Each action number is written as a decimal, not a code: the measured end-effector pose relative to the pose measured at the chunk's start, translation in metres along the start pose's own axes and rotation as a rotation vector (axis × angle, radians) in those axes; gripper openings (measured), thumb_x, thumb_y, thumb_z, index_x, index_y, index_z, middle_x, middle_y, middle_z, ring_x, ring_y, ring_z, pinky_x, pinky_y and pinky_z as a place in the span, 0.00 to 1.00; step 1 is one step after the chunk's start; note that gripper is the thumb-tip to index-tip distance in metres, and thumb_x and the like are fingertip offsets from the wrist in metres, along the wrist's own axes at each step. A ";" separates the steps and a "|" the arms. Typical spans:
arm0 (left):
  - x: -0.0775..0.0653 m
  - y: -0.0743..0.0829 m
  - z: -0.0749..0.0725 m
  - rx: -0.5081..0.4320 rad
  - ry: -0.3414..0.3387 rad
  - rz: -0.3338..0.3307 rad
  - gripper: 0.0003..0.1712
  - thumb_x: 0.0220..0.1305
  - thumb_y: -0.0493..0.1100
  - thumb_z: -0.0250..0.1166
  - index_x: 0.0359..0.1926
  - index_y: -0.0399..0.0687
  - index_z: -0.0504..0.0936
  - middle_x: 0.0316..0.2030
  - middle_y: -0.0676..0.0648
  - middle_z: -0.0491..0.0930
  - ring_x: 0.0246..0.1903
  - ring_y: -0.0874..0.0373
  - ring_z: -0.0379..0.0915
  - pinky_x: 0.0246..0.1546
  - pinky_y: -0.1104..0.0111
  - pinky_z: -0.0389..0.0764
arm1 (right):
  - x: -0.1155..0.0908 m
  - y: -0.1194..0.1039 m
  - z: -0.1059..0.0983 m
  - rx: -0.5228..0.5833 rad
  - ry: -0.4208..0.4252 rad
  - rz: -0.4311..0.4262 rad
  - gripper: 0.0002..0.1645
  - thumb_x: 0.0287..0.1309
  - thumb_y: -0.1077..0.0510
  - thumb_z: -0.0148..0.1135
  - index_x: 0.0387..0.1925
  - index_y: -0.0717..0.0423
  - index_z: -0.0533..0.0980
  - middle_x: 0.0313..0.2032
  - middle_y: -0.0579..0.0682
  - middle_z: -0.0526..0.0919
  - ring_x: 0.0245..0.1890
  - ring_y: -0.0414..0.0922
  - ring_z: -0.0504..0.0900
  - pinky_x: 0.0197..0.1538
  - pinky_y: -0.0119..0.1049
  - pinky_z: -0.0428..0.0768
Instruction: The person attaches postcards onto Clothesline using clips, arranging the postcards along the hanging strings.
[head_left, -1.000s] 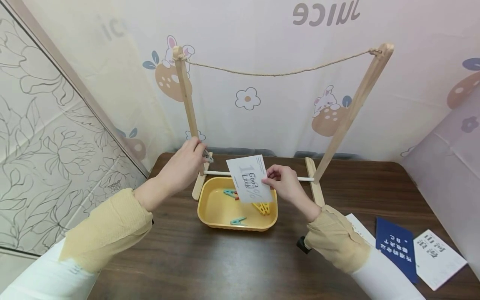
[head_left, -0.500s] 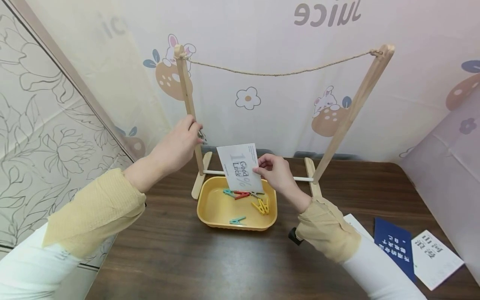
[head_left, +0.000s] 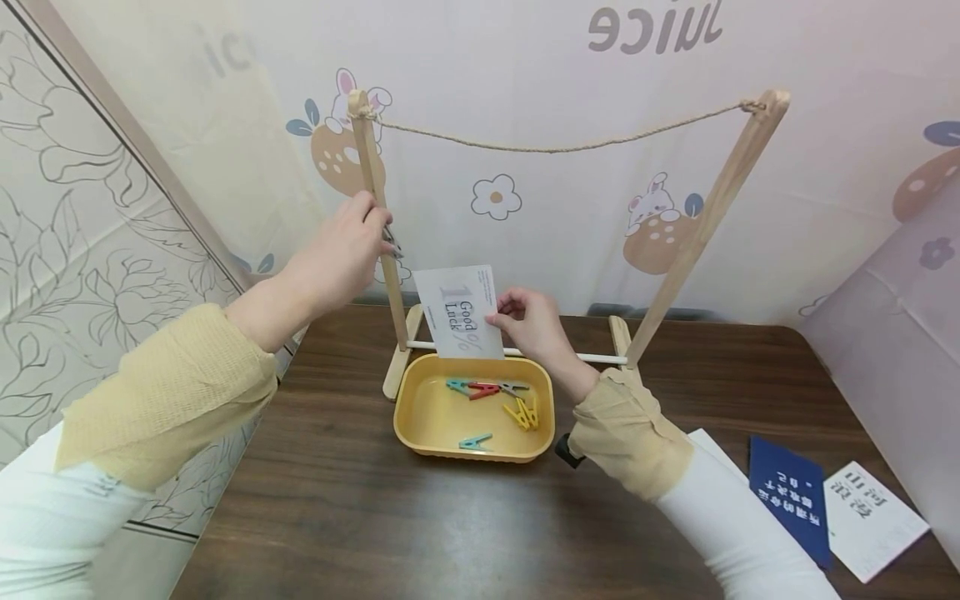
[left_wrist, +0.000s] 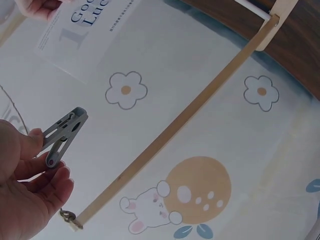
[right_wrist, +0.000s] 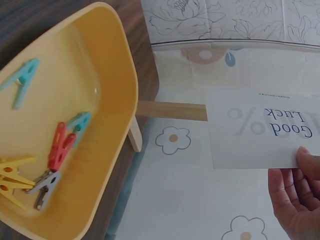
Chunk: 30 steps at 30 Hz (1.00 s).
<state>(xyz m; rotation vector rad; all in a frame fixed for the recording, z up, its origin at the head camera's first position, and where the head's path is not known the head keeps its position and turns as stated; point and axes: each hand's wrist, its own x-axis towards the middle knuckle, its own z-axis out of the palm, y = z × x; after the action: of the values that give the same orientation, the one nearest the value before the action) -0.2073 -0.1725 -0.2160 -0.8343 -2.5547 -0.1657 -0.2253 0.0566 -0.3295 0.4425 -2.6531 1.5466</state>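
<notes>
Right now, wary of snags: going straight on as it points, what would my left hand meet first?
Probably the twine rope, up and rightward in the head view; depth is unclear, so the left wooden post could come first.

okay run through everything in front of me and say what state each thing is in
Left hand: pinching a grey clip
Grey clip: held, nose closed, gripping nothing
Right hand: holding the Good Luck card
Good Luck card: held up, unclipped
Rope: tied at both ends, sagging, bare
Tray: upright, clips inside
Red clip: lying in tray
Blue card: lying on table
</notes>
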 end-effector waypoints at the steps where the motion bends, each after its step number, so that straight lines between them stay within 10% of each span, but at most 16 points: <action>1: 0.002 0.000 -0.002 0.007 -0.003 -0.003 0.13 0.57 0.30 0.57 0.39 0.20 0.69 0.31 0.35 0.63 0.30 0.43 0.60 0.35 0.58 0.68 | 0.002 -0.001 0.001 0.002 0.001 -0.004 0.06 0.49 0.66 0.62 0.28 0.65 0.74 0.29 0.55 0.79 0.27 0.45 0.76 0.28 0.31 0.77; 30: 0.036 0.002 -0.057 0.037 0.063 -0.020 0.13 0.60 0.30 0.51 0.43 0.19 0.68 0.37 0.32 0.64 0.36 0.41 0.60 0.39 0.57 0.67 | 0.038 -0.036 0.012 0.092 0.039 -0.040 0.06 0.50 0.65 0.62 0.29 0.65 0.73 0.29 0.55 0.78 0.26 0.44 0.74 0.29 0.31 0.76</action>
<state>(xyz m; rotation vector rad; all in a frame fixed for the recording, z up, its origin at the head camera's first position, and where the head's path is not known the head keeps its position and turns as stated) -0.2104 -0.1653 -0.1494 -0.7776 -2.5008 -0.1483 -0.2513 0.0212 -0.2987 0.4610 -2.5365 1.6530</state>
